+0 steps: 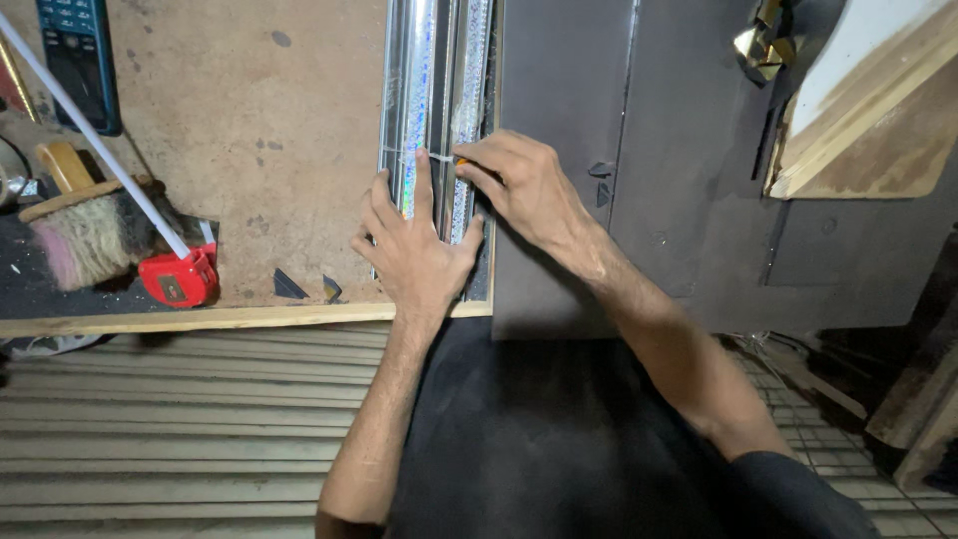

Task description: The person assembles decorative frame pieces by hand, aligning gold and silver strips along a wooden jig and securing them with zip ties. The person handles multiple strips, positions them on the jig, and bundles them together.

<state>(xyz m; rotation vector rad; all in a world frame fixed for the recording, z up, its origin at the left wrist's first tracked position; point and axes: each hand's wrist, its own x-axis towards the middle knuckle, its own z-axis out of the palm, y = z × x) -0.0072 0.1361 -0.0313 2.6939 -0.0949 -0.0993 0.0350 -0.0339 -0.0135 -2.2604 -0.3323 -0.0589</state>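
Observation:
Several shiny metal strips with a glittery film [439, 80] lie side by side on a brown workbench [259, 130], running away from me. My left hand [414, 245] presses flat on them near the bench's front edge, fingers spread. My right hand [524, 185] is pinched on a small orange-tipped marking tool [457, 158], its tip touching the strips just above my left fingertips.
A red tape measure [180, 279] with its white blade pulled out lies at the bench's left, beside a hand brush [85, 225]. A dark calculator-like device [80, 55] sits at top left. A dark grey panel [619, 170] adjoins the strips; wooden boards [878, 110] lie right.

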